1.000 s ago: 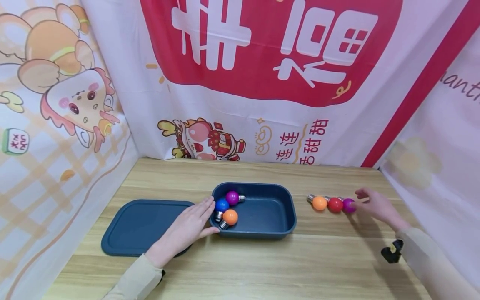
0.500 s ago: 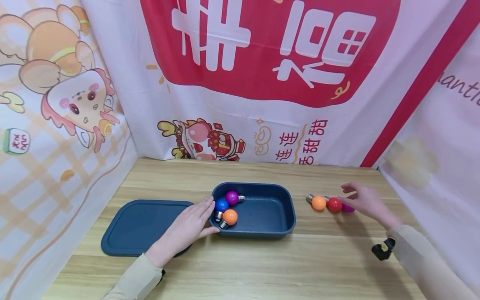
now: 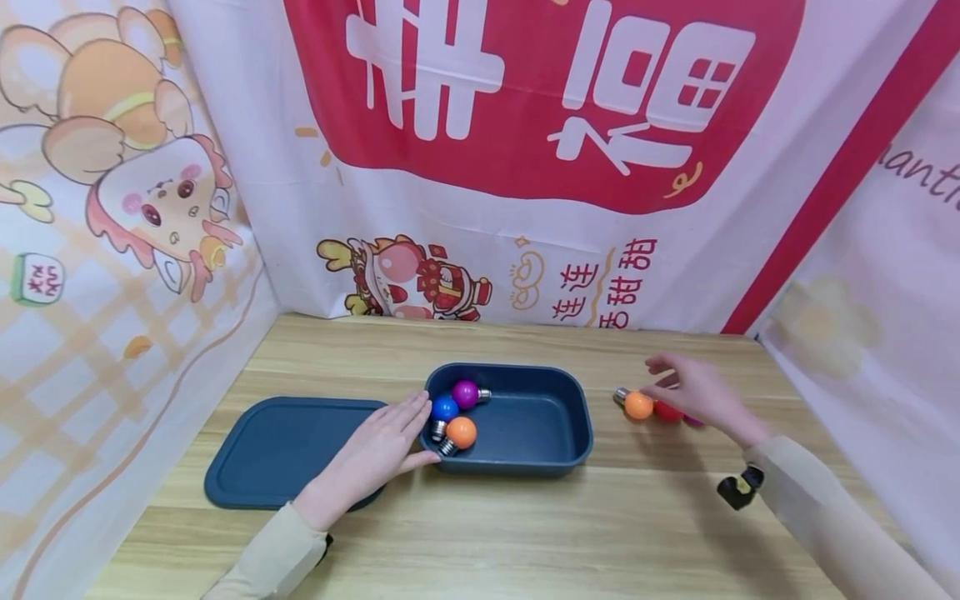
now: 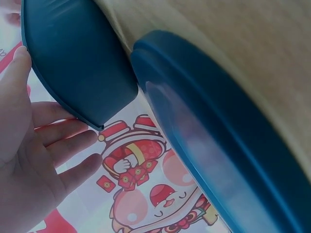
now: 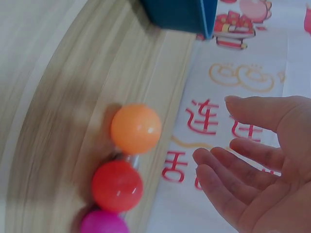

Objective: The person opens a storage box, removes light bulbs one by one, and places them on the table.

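My left hand (image 3: 378,440) rests with straight fingers along the left rim of a dark blue box (image 3: 532,467), thumb at its near corner. Inside the box's left end lie a purple bulb (image 3: 465,393), a blue bulb (image 3: 445,407) and an orange bulb (image 3: 461,432). My right hand (image 3: 701,392) hovers over a row of bulbs to the right of the box, fingers loosely bent and holding nothing. An orange bulb (image 5: 136,128), a red bulb (image 5: 117,186) and a purple bulb (image 5: 104,223) make up that row; the hand partly covers the red and purple ones in the head view.
The box's dark blue lid (image 3: 292,450) lies flat on the wooden table (image 3: 525,533), left of the box and partly under my left forearm. Printed cloth (image 3: 480,200) hangs along the back and both sides of the table.
My right hand has moved left along the row, from the purple bulb across the red one toward the orange one. My left hand and the box stay in place.
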The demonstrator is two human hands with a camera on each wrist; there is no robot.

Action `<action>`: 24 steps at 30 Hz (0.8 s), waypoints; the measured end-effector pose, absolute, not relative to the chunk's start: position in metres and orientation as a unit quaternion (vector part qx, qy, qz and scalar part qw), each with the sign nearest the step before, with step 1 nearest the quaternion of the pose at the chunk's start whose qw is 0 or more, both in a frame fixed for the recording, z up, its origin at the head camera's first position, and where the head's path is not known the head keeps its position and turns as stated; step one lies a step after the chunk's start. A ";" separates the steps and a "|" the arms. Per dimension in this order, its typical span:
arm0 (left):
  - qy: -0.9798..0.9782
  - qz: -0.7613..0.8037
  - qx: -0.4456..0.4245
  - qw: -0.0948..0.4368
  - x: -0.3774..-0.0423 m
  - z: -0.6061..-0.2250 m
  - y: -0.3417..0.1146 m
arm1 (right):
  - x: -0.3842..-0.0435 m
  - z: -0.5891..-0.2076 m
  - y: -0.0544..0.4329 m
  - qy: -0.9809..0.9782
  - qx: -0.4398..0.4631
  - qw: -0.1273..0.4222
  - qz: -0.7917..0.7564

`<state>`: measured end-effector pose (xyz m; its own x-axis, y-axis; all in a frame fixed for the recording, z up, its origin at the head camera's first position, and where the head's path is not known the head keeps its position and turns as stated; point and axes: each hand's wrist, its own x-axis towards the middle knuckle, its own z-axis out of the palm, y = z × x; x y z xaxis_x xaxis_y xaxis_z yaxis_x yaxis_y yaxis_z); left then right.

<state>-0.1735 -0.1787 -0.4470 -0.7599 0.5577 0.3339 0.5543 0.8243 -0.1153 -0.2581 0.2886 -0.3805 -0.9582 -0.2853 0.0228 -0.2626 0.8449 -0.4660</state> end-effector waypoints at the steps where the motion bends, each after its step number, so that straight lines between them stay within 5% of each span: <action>1: -0.938 0.005 -0.296 0.180 -0.174 -0.447 -0.179 | -0.258 -0.379 0.285 0.959 -0.144 0.028 -0.242; 13: -0.932 0.016 -0.306 0.192 -0.175 -0.445 -0.180 | -0.260 -0.375 0.241 0.941 -0.209 0.031 -0.263; 24: -0.941 0.015 -0.305 0.146 -0.176 -0.441 -0.177 | -0.259 -0.376 0.198 0.919 -0.292 0.014 -0.263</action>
